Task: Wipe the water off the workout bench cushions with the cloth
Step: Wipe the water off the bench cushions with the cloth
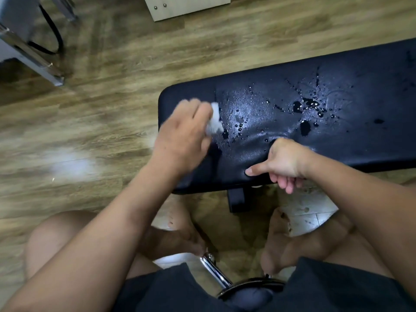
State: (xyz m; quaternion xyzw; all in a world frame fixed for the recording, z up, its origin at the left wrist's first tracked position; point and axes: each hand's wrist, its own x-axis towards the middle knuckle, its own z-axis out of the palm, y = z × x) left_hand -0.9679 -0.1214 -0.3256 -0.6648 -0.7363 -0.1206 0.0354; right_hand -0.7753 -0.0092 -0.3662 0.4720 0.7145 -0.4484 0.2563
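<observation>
A black workout bench cushion (351, 75) stretches from the centre to the right edge. Water drops and small puddles (305, 113) lie across its middle. My left hand (182, 134), blurred by motion, holds a small white cloth (215, 121) on the cushion's left end. My right hand (283, 164) grips the cushion's near edge, thumb pressing the top surface and fingers curled under the rim.
Wood-pattern floor surrounds the bench. A black bench leg (236, 199) stands under the near edge. A chrome dumbbell bar with a black plate (221, 279) lies between my bare feet. A metal frame (33, 55) stands far left and a pale cabinet (186, 6) at the top.
</observation>
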